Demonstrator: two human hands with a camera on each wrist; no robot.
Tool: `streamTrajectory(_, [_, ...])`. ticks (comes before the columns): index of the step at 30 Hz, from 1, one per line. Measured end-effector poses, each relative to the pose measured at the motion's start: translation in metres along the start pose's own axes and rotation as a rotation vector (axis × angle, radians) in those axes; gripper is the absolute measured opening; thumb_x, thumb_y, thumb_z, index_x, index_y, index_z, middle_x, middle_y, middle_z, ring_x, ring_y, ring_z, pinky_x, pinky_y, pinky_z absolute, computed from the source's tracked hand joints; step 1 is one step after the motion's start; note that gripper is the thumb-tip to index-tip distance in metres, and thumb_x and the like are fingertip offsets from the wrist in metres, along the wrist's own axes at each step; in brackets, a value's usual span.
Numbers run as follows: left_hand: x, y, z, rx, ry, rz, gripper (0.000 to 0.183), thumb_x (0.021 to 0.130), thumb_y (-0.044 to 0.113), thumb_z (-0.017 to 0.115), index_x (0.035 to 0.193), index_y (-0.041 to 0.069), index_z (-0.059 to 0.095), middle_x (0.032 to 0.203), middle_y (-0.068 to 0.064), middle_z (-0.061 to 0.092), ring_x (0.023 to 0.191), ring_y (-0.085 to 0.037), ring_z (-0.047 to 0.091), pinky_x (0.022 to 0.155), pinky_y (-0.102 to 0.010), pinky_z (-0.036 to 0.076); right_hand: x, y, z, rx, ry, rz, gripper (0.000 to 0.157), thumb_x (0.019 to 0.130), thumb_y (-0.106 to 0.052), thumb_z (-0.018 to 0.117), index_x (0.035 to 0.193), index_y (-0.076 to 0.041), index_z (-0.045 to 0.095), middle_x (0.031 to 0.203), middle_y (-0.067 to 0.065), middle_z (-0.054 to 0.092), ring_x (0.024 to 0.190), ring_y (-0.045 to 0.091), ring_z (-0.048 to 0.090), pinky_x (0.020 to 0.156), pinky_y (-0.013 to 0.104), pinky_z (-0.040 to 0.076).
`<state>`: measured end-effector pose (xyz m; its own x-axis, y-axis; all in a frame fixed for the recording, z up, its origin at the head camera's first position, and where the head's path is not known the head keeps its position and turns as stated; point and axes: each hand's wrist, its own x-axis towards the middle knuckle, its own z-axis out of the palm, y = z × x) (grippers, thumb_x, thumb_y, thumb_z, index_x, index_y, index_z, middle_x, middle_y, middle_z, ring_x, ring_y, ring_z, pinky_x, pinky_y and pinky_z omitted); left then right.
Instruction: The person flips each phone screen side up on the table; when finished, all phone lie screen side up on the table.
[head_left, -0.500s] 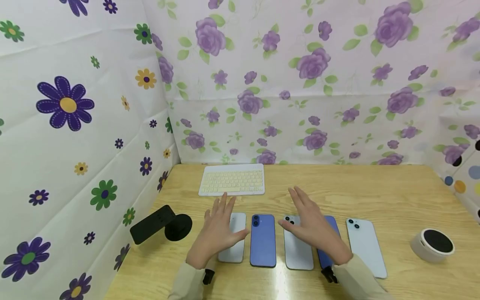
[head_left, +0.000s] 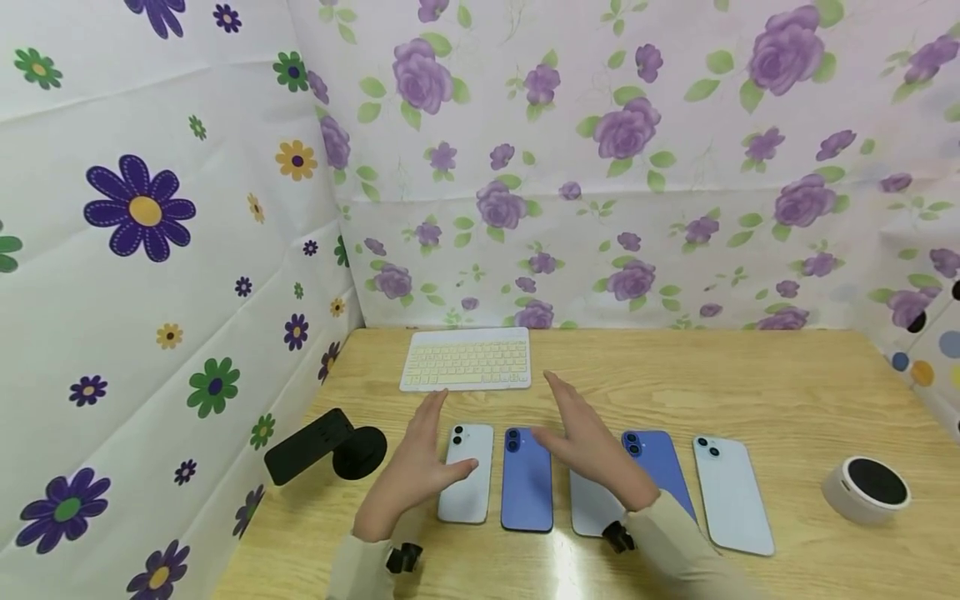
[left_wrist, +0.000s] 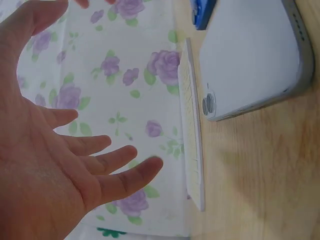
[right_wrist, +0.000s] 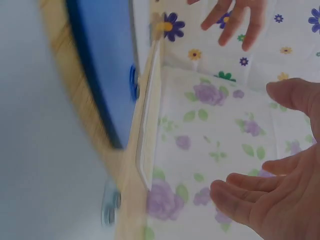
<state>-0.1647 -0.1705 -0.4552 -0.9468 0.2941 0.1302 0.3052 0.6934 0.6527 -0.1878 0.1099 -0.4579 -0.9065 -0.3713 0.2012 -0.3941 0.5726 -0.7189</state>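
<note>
My left hand [head_left: 417,471] hovers just left of a silver phone [head_left: 468,487], fingers extended and thumb spread, holding nothing. In the left wrist view that phone [left_wrist: 260,55] lies camera side up beyond the open palm. Above the row, my right hand [head_left: 596,446] is likewise empty, its fingers straight. It overlaps the upper corner of a blue phone [head_left: 527,496] and hides much of another silver phone [head_left: 587,508]. To its right lie a second blue phone [head_left: 663,467] and a pale phone [head_left: 733,500], both back side up.
A white keyboard [head_left: 465,358] with cream keys lies behind the phones. On the left, a black stand [head_left: 358,452] with a round base leans over the wood table [head_left: 675,375]. A white round device [head_left: 866,492] with a dark top sits far right. Flowered cloth walls surround the table.
Both hands have shifted left. The left hand now leaves the first silver phone mostly uncovered, and the right hand has moved off the second blue phone, toward the first blue one.
</note>
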Motion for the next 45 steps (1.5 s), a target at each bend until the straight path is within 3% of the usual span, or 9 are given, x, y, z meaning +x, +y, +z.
streamTrajectory(7, [-0.003,-0.009,-0.002,-0.049,0.006,0.007,0.109,0.079,0.028,0.085,0.161,0.004,0.016,0.163,-0.023,0.019,0.147,-0.043,0.022,0.109,-0.064,0.030,0.017,-0.007,0.017,0.132,0.002,0.050,0.084,0.097,-0.022,0.070,0.161,-0.002,0.019,0.153,0.027,0.038,0.129,0.048,0.049,0.099,0.059,0.044])
streamTrajectory(16, [-0.010,-0.016,0.003,-0.079,-0.018,-0.099,0.110,0.075,0.019,0.087,0.160,0.001,0.018,0.160,-0.029,0.021,0.145,-0.050,0.023,0.107,-0.068,0.029,0.034,-0.013,0.040,0.068,-0.083,0.050,0.083,0.094,-0.019,0.072,0.160,-0.003,0.025,0.150,0.024,0.046,0.131,0.042,0.049,0.100,0.058,0.043])
streamTrajectory(23, [-0.017,-0.020,0.011,-0.090,-0.043,-0.126,0.110,0.073,0.015,0.089,0.158,-0.002,0.022,0.156,-0.033,0.026,0.141,-0.056,0.024,0.103,-0.070,0.032,0.045,-0.020,0.054,0.071,-0.129,0.008,0.075,0.092,-0.013,0.071,0.155,0.003,0.033,0.143,0.028,0.051,0.105,0.040,0.064,0.090,0.053,0.050])
streamTrajectory(30, [-0.022,-0.022,0.019,-0.094,-0.089,-0.138,0.111,0.070,0.012,0.092,0.157,-0.004,0.025,0.153,-0.035,0.031,0.139,-0.059,0.023,0.103,-0.070,0.032,0.055,-0.020,0.071,-0.019,-0.172,0.039,0.074,0.088,-0.013,0.076,0.149,0.008,0.040,0.140,0.028,0.054,0.121,0.041,0.058,0.095,0.053,0.049])
streamTrajectory(35, [-0.026,-0.021,0.021,-0.096,-0.131,-0.132,0.112,0.066,0.008,0.094,0.155,-0.006,0.027,0.153,-0.032,0.033,0.138,-0.057,0.026,0.105,-0.069,0.029,0.058,-0.023,0.079,-0.091,-0.204,0.088,0.074,0.087,-0.019,0.078,0.148,0.005,0.044,0.141,0.023,0.056,0.126,0.042,0.055,0.101,0.065,0.038])
streamTrajectory(41, [-0.030,-0.024,0.027,-0.084,-0.172,-0.108,0.117,0.060,0.004,0.095,0.155,-0.007,0.026,0.152,-0.029,0.037,0.126,-0.047,0.036,0.099,-0.060,0.037,0.060,-0.027,0.085,-0.122,-0.246,0.136,0.075,0.088,-0.023,0.078,0.150,0.001,0.043,0.140,0.022,0.057,0.128,0.041,0.053,0.101,0.068,0.030])
streamTrajectory(45, [-0.033,-0.024,0.030,-0.071,-0.187,-0.105,0.116,0.060,0.000,0.093,0.155,-0.006,0.027,0.149,-0.031,0.036,0.124,-0.047,0.036,0.096,-0.059,0.040,0.062,-0.029,0.088,-0.134,-0.252,0.144,0.074,0.088,-0.024,0.078,0.150,0.001,0.044,0.139,0.022,0.057,0.127,0.042,0.053,0.103,0.071,0.027])
